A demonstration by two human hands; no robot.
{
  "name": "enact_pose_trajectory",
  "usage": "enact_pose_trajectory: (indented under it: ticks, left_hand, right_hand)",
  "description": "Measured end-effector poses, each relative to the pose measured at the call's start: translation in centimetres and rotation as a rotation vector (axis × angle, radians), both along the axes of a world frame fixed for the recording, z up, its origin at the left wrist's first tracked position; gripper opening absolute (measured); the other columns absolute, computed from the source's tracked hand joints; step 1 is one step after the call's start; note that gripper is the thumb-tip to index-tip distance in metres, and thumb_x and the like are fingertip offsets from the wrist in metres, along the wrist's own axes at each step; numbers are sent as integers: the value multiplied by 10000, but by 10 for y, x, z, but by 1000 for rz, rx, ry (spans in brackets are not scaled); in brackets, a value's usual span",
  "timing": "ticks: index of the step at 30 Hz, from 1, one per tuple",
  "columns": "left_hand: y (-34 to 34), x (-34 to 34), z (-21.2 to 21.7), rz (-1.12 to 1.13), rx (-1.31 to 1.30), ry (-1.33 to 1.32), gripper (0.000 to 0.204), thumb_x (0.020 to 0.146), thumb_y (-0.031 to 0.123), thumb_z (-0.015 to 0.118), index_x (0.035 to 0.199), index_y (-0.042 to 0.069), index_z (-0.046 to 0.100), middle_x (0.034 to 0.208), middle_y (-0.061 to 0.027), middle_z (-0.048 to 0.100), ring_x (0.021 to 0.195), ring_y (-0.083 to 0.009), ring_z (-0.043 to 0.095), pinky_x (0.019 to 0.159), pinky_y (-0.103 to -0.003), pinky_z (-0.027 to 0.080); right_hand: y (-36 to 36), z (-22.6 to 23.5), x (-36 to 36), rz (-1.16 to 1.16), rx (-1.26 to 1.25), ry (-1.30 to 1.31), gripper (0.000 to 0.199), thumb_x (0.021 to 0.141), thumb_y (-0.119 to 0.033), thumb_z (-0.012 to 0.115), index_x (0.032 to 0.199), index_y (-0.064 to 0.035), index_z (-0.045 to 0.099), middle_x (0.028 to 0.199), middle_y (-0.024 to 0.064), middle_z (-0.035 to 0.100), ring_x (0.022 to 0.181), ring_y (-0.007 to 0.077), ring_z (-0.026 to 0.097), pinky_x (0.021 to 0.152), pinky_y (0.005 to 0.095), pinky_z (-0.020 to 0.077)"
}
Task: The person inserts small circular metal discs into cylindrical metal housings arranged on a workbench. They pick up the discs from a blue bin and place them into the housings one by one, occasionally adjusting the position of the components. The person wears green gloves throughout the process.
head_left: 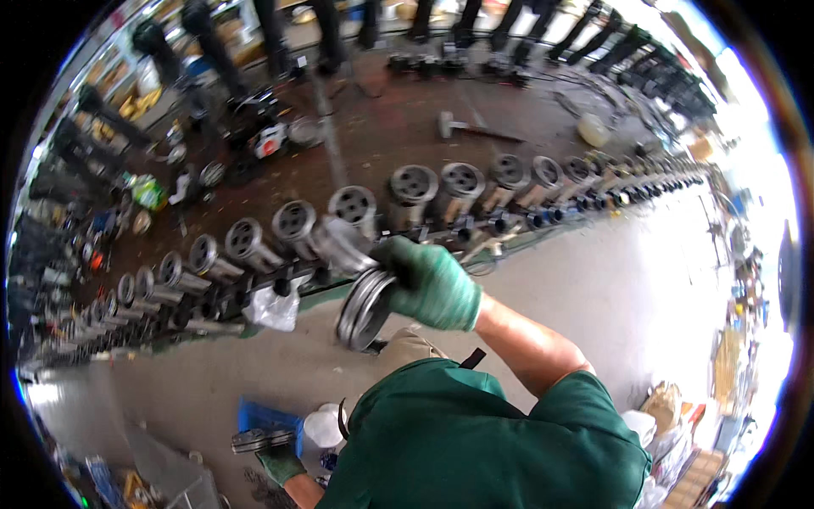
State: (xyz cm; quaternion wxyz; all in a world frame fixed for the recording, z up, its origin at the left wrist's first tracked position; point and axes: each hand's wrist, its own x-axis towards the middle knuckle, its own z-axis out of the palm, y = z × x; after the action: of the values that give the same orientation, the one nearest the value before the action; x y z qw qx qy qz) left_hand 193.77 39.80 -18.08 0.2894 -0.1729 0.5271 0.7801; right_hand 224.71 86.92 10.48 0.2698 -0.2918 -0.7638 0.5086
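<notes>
My right hand (432, 284), in a green glove, is closed around a grooved round metal piece (363, 310) in front of the bench edge. Touching the same hand is a second round silver piece (343, 244), smeared by motion; I cannot tell how it is gripped. Just behind it stands a row of metal cylinders with round, holed ends (352, 204). Down at the lower left, my left hand (281, 462), also green-gloved, is closed on ridged round metal pieces (261, 439) beside a blue bin (254, 414).
Along the dark bench (381, 119) lie a hammer (479, 129), a yellowish jar (593, 131) and several black parts at the back. A clear plastic bag (273, 307) hangs at the bench's front edge. White buckets (322, 427) stand beside the bin. Boxes and bags (678, 441) crowd the right.
</notes>
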Motion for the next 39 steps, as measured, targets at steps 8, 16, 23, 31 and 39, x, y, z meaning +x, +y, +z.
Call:
enact_pose_trajectory:
  ticks: [8, 16, 23, 31, 39]
  left_hand:
    - [76, 135, -39, -164, 166, -33, 399, 985, 368, 646, 1297, 120, 642, 1167, -92, 688, 1058, -311, 648, 952, -498, 530]
    - [146, 288, -20, -240, 150, 9, 412, 986, 375, 646, 1311, 122, 634, 1182, -100, 686, 1051, -315, 652, 935, -504, 539]
    - [196, 418, -11, -151, 86, 81, 424, 986, 380, 645, 1323, 125, 627, 1195, -107, 683, 1045, -319, 656, 921, -509, 546]
    - [251, 519, 21, -139, 48, 135, 438, 986, 387, 645, 1338, 128, 619, 1210, -115, 681, 1038, -324, 661, 904, -515, 554]
    - [282, 544, -7, -268, 181, 143, 452, 986, 393, 645, 1352, 130, 612, 1225, -123, 678, 1032, -328, 666, 887, -520, 563]
  right_hand:
    - [30, -3, 270, -600, -189, -167, 398, 828, 11, 658, 1224, -7, 634, 928, 83, 735, 826, 118, 665, 735, 287, 551]
    - [169, -44, 480, -884, 199, -521, 456, 857, -148, 731, 1296, -74, 637, 1033, 173, 762, 916, 280, 740, 806, 372, 569]
    - [323, -66, 543, -609, 358, -907, 504, 863, -369, 719, 1335, -211, 638, 1083, 180, 749, 1014, 397, 708, 870, 495, 558]
    - [378, -100, 544, -261, 375, -1106, 394, 862, -294, 720, 1178, -72, 642, 1032, 171, 754, 984, 382, 723, 835, 492, 568]
    - [378, -88, 564, -174, 298, -1112, 483, 842, -296, 723, 1273, -100, 622, 1067, 183, 749, 1023, 389, 710, 869, 490, 561]
